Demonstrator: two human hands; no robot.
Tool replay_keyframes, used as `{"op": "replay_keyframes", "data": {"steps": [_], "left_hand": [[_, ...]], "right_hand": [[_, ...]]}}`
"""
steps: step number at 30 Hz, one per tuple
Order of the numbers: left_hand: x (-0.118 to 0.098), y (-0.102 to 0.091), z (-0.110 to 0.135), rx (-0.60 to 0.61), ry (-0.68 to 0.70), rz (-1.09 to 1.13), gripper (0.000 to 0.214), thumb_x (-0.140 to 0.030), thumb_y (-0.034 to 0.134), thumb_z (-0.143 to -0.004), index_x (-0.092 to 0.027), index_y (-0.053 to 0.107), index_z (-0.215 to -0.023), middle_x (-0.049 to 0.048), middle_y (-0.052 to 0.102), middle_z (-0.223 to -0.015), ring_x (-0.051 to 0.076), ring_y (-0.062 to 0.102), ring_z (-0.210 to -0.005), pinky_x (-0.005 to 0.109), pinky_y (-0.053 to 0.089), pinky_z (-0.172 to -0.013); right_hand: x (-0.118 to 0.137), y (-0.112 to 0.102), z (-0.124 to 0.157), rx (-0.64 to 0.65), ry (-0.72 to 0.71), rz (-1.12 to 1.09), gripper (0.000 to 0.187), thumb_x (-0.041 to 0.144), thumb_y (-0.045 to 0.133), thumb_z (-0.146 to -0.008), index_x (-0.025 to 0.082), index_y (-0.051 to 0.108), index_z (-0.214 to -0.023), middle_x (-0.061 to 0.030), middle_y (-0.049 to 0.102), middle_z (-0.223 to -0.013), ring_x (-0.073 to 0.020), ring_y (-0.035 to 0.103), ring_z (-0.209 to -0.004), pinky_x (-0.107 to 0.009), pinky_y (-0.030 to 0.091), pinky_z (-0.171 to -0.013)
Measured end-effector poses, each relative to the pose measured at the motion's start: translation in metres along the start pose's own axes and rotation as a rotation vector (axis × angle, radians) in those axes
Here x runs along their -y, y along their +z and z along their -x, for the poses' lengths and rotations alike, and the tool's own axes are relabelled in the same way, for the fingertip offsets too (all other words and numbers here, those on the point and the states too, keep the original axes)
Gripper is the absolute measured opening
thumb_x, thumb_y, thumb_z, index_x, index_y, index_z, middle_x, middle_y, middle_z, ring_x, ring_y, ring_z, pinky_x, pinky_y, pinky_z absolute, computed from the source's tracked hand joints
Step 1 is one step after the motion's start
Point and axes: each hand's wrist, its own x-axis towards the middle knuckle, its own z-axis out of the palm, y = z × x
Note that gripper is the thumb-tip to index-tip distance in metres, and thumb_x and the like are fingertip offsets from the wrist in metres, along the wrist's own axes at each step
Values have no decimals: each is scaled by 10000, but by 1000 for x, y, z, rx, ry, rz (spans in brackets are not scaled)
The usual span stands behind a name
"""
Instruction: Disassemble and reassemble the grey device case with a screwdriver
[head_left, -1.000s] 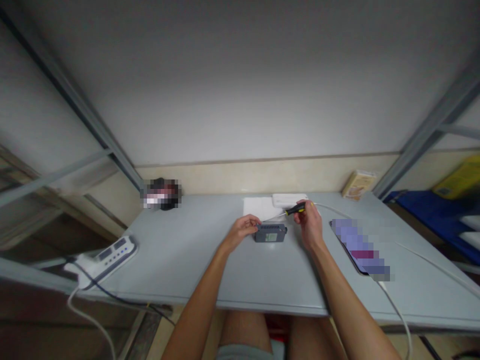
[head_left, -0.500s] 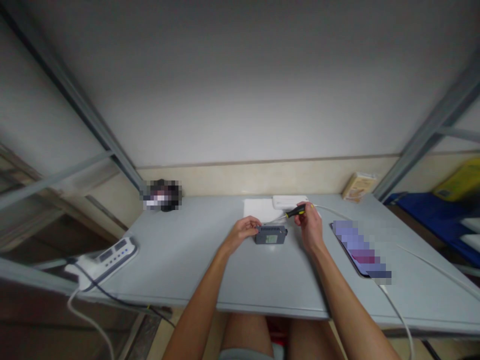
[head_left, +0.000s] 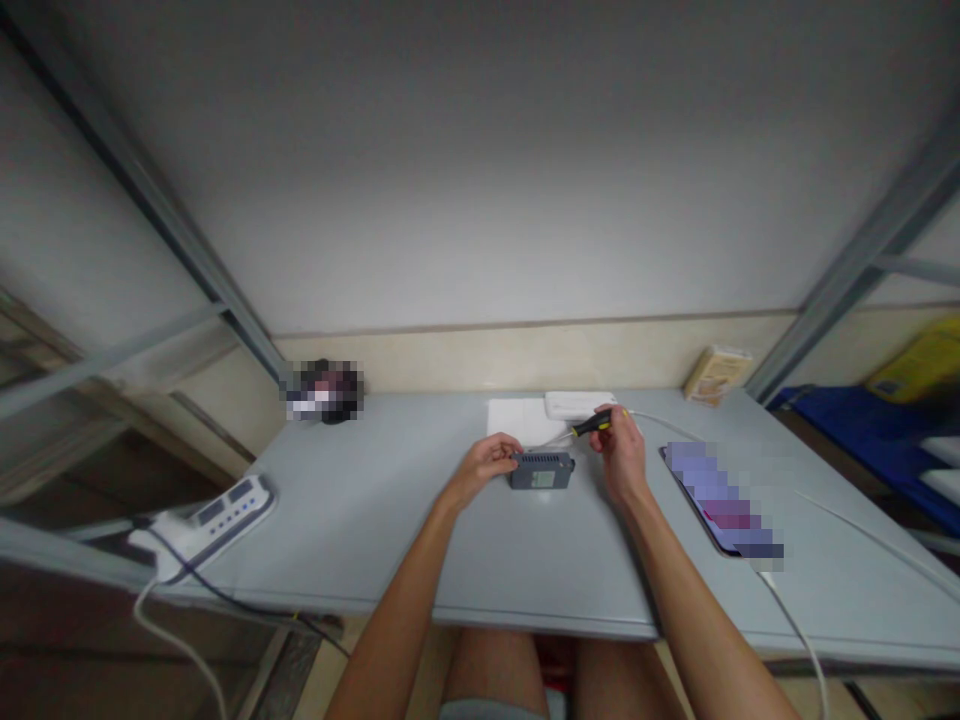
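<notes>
A small dark grey box-shaped device point(head_left: 541, 469) lies on the grey table point(head_left: 390, 520) in front of me. My left hand point(head_left: 486, 462) grips its left end with curled fingers. My right hand point(head_left: 619, 450) is closed around a screwdriver point(head_left: 589, 424) with a black and yellow handle. Its thin shaft points left and down toward the top of the device.
A white sheet point(head_left: 516, 417) and a flat white box point(head_left: 579, 403) lie behind the device. A phone point(head_left: 721, 497) with a white cable point(head_left: 795, 630) lies at the right. A power strip point(head_left: 202, 512) sits at the left edge. A small carton point(head_left: 717, 371) leans on the back wall.
Almost nothing has changed. The screwdriver in my right hand has shifted slightly, and my left hand stays on the device.
</notes>
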Motion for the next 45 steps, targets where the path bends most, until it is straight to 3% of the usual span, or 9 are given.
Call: {"op": "replay_keyframes", "data": {"steps": [45], "left_hand": [[-3,2,1,-4,1,-20,337,-392,791,-700,-149,676,-905,-7,545,-763,143,490,-750,247,347,-693]], "right_hand": [[-1,-2,0,-3,12,3,506,715,676,-763,219,642,-862,62,491,-588,-88,428,-479,-230,294,-459]]}}
